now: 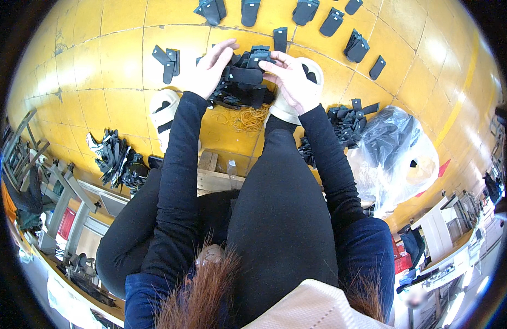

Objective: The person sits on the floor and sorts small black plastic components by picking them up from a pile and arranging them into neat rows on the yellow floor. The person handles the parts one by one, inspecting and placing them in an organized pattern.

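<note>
Handily, bands [248, 122] lie on the floor [122, 71] between the shoes [285, 108]. Beyond, the right hand [293, 82] pinches a stack [255, 58] over the pile [237, 94], perhaps for steadiness; the grip of the left hand [209, 71] is released. Toward the floor's far edge, bundles [356, 46] seem purposely spaced.

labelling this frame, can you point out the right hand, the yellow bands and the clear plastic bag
Right hand [297, 86]: head view, middle of the hand
Yellow bands [250, 118]: head view, middle of the tangle
Clear plastic bag [395, 151]: head view, its crumpled side
</note>
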Available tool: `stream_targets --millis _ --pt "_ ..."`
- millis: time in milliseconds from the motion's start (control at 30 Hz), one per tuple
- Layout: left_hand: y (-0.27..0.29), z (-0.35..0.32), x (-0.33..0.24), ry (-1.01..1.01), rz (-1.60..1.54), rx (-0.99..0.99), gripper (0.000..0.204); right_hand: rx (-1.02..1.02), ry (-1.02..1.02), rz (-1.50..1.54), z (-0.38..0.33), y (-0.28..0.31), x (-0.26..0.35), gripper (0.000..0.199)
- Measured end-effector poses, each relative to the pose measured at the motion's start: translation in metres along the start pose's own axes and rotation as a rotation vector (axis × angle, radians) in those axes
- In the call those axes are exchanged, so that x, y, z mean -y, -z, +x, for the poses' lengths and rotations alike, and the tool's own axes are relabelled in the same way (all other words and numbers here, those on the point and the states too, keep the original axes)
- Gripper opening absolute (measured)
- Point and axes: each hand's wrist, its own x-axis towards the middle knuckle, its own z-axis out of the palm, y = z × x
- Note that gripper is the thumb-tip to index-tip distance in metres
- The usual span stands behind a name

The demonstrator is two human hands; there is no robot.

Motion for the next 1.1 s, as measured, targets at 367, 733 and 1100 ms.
stream_targets --millis 367,733,1100 --pt "-0.015 -0.024 -0.031 0.447 -1.015 0.237 0.058 0.061 0.168 -0.462 -0.008 -0.032 0.019 0.042" --pt "-0.036 -0.054 -0.043 0.208 -1.179 -0.032 0.037 0.218 0.97 -1.185 -0.059 -0.074 0.035 0.033" --pt "-0.025 -0.112 -0.108 -0.345 -1.079 -0.029 0.061 0.151 0.835 -0.86 -0.127 -0.13 0.084 0.017"
